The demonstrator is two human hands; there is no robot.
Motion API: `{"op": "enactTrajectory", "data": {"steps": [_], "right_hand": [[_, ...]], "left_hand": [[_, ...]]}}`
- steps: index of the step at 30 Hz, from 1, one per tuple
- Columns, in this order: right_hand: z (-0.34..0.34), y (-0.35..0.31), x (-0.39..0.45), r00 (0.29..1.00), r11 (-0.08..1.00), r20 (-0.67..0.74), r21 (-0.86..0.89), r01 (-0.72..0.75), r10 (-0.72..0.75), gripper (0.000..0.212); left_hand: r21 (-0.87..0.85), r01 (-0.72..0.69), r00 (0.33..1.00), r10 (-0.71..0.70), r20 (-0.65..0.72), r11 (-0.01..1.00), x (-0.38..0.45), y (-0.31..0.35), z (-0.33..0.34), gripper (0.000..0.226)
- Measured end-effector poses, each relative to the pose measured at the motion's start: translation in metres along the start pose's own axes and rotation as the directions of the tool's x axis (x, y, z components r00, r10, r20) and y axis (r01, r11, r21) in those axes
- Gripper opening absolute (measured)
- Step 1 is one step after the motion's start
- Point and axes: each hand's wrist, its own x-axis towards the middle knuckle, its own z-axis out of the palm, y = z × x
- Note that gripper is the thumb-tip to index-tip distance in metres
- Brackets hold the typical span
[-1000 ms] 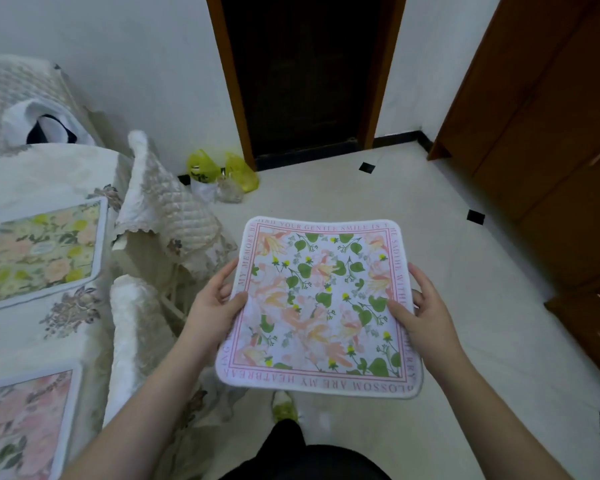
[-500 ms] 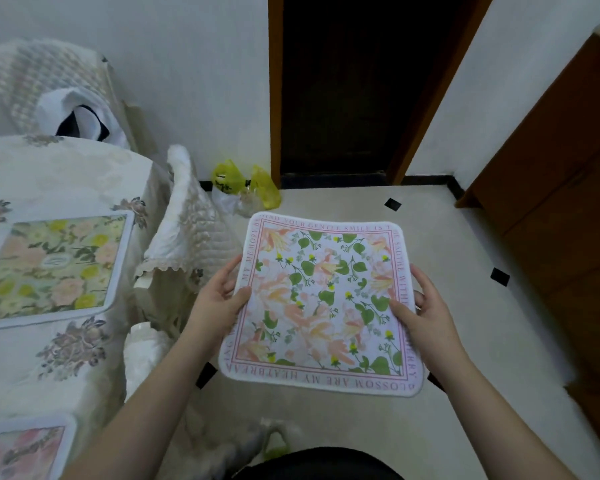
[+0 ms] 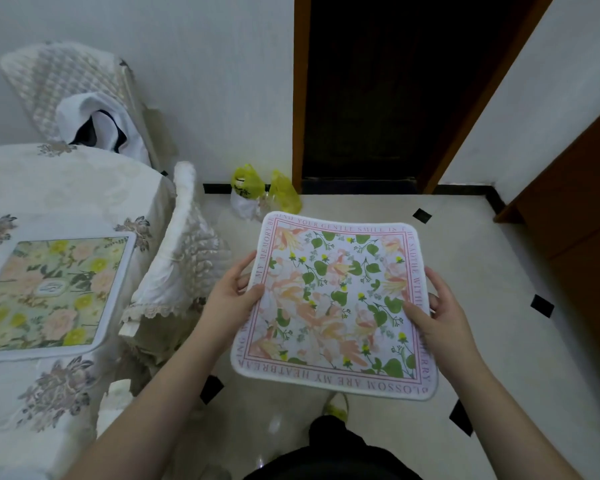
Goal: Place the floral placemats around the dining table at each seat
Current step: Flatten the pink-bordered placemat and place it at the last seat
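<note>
Holding a floral placemat (image 3: 333,303) flat and level above the tiled floor (image 3: 482,271), clear of the table, with printed face up. Left hand (image 3: 231,299) pinching the mat's left edge, thumb on top, fingers curled beneath. Right hand (image 3: 440,315) pinching the right edge likewise, thumb lying across the pink border, fingertips showing past the rim. Pink lettering ran round the border; peach blooms and green leaves filled the middle.

Noted to the left: dining table (image 3: 66,188) under a cream embroidered cloth. Second placemat (image 3: 49,292), yellow and pink flowers, already lying flat on the tabletop near its right edge, well apart from the held one. Quilted chair cover (image 3: 184,258) draped over a chair just beside the table's corner, between table and held mat. Another padded chair back (image 3: 63,84) against the wall, something white and black hung on it, possibly a bag; too indistinct to say. Yellow plastic bags (image 3: 257,188) on the floor by the dark doorway (image 3: 395,91). Brown cabinet (image 3: 575,209) along the right.
</note>
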Motion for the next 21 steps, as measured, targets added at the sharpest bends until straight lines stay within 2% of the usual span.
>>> {"op": "enactTrajectory", "data": {"steps": [11,21], "right_hand": [[-0.038,-0.033,0.136,0.996,1.000,0.091,-0.013,0.026,-0.024,0.062],[-0.018,-0.054,0.210,0.985,0.998,0.159,-0.013,0.061,-0.058,0.063]], "left_hand": [[0.013,0.023,0.996,-0.022,-0.088,1.000,0.092,0.042,0.054,0.064],[-0.002,-0.015,0.980,0.014,-0.198,1.000,0.137,0.060,0.047,0.062]]}}
